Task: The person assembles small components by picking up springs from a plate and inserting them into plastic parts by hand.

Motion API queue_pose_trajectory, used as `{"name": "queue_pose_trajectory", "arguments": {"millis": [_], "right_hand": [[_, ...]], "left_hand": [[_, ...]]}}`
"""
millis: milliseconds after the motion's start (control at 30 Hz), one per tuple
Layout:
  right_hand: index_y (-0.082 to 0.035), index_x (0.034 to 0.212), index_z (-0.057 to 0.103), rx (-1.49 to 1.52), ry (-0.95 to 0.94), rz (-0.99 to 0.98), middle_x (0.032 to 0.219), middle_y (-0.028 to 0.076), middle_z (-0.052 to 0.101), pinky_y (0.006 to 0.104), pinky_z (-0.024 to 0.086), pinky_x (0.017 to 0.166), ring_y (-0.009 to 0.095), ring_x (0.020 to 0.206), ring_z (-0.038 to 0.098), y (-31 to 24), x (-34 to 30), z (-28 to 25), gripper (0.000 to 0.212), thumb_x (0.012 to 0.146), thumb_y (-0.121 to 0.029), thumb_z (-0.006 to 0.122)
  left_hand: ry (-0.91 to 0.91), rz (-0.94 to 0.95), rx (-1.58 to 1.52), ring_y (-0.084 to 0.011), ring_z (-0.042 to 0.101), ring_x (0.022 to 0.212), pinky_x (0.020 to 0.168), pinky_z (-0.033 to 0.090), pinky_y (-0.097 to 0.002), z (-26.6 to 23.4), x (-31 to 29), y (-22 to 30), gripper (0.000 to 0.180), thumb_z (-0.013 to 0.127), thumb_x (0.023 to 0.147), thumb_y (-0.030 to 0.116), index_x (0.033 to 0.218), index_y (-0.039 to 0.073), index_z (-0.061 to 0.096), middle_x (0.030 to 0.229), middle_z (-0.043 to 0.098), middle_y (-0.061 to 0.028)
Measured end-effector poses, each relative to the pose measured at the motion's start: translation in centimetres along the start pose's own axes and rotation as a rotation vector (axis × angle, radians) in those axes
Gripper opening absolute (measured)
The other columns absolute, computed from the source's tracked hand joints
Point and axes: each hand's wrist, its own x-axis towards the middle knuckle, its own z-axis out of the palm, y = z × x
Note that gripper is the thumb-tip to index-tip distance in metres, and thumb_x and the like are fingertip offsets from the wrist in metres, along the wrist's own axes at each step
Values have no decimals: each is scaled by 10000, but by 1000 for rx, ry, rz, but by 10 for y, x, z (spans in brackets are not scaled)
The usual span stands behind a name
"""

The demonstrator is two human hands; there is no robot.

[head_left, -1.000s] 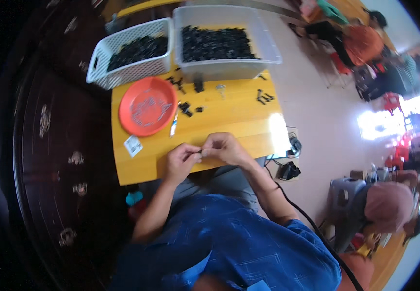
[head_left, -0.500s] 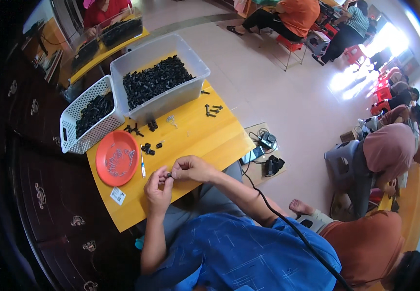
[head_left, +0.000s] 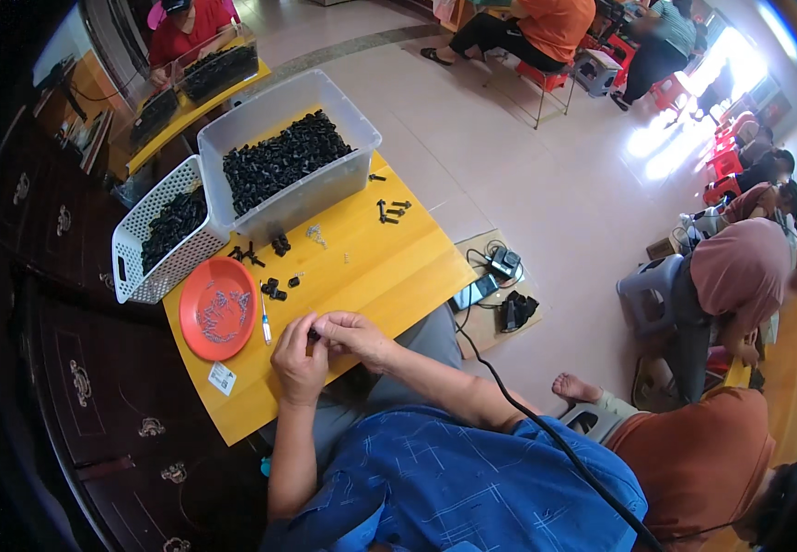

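Above the near edge of the yellow table (head_left: 389, 276), my left hand (head_left: 298, 366) is closed round a small black plastic part (head_left: 313, 337), mostly covered by the fingers. My right hand (head_left: 351, 333) meets it from the right, thumb and fingertips pinched at the same part. A red-orange plate (head_left: 194, 317) with many small silvery pins or screws (head_left: 224, 316) lies left of my hands. Between plate and hands is a thin screwdriver-like tool (head_left: 266, 317) with a pale handle. Small black parts (head_left: 273, 289) sit just beyond it.
A clear bin (head_left: 362, 161) and a white perforated basket (head_left: 127, 241), both with black parts, stand at the far left. Black pieces (head_left: 392, 212) lie near the right edge. A black cable (head_left: 527, 414) crosses my right arm. Other people sit nearby; dark drawers (head_left: 76, 386) stand left.
My hands have come closer together, and the fingers now cover more of the black part. The whole view has shifted slightly; the things on the table stay in place.
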Motion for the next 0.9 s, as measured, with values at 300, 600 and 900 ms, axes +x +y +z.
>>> {"name": "queue_pose_trajectory", "arguments": {"millis": [300,600,900], "right_hand": [[-108,1063,650,20,16,51,864,-23,642,248,501,693,83,746,603,-11,-3,-4,397,1037,-471,493],[-127,1043,632,-44,-43,93,825,-29,628,229,472,703,79,756,589,-15,-4,3,394,1023,-501,507],[-93,1034,681,-144,-221,18,906,-36,653,217,426,738,62,817,550,-14,6,3,363,1015,-436,565]], "left_hand": [[-30,-61,-36,-335,686,932,815,542,-388,-10,4,-2,292,746,836,67,1098,-8,642,997,691,-176],[-41,19,-108,-371,684,933,824,550,-418,-8,8,-5,300,735,837,88,1099,-13,631,1029,691,-199],[-22,53,-56,-361,692,909,789,560,-413,-7,10,-9,249,667,828,3,1076,-8,649,1013,700,-184]]}}
